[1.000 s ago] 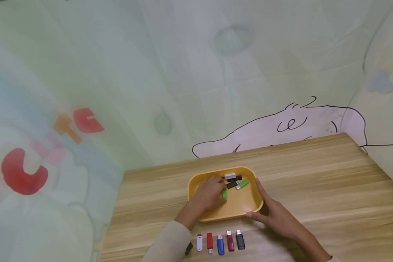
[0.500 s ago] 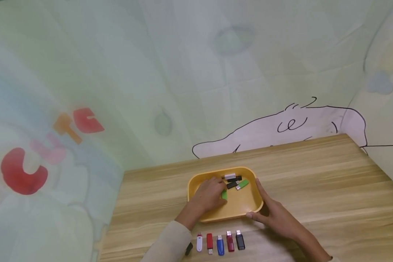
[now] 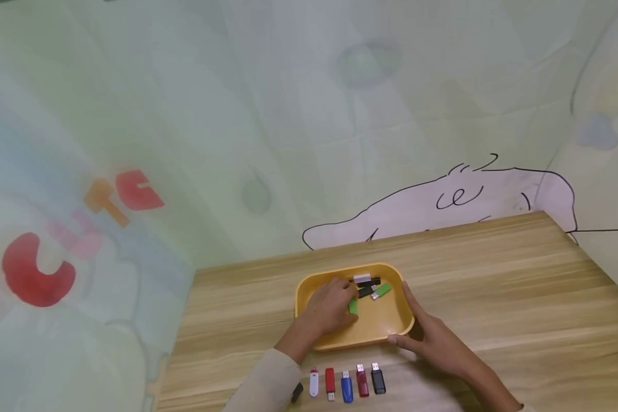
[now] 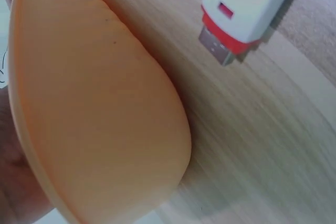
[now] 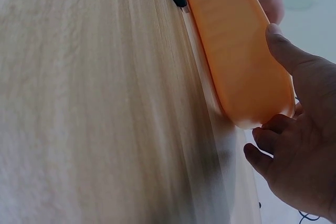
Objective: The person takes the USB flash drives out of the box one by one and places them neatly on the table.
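In the head view my left hand [image 3: 331, 306] reaches into a yellow-orange plastic tray [image 3: 376, 329]. Its thumb and fingers pinch a green USB stick [image 3: 353, 306], partly hidden by the hand. Beside the fingertips lie a white USB stick [image 3: 362, 278], black USB sticks [image 3: 365, 292] and another green USB stick [image 3: 382, 290]. My right hand [image 3: 435, 343] grips the tray's right end, thumb at the front corner and fingers along the side. The right wrist view shows that hand [image 5: 304, 129] around the tray's end [image 5: 236, 56]; the left wrist view shows mostly the tray's outer wall [image 4: 105, 108].
On the wooden table [image 3: 494, 286], in front of the tray, a row of USB sticks runs left to right: black [image 3: 297, 392], white [image 3: 314, 383], red [image 3: 331, 382], blue [image 3: 347, 388], dark red [image 3: 362, 382] and black-grey [image 3: 378, 380]. A printed cloth [image 3: 288, 143] hangs behind.
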The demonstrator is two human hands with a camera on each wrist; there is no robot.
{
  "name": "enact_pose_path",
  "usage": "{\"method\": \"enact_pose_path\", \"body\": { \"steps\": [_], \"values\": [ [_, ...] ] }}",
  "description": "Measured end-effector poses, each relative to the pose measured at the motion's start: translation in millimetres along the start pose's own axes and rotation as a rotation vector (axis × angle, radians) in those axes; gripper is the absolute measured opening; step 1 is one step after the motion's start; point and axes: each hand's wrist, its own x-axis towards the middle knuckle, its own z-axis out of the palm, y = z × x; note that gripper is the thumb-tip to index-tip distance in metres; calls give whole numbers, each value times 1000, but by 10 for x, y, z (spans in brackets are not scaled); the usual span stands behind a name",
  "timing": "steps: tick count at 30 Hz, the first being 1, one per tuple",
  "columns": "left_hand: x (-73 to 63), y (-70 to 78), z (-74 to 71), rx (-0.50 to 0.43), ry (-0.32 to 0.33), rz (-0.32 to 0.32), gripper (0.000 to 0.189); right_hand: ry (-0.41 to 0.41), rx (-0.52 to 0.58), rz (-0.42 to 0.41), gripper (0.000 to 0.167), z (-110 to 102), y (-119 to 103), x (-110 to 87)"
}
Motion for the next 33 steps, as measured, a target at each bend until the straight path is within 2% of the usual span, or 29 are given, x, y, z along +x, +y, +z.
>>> {"method": "enact_pose_path", "body": {
  "steps": [10,14,20,33],
  "values": [
    [-83,-2,-17,-4,28,3,42,-2,-4,-2,115,2,-7,-5],
    [-122,3,-30,-9,38,6,43,6,-10,-30,116,4,10,-9],
    [-183,13,-89,-19,43,2,46,16,-17,-57,115,7,25,-18],
    [-344,65,-215,-44,88,33,50,14,-18,-40,114,4,7,-23]
  ]
}}
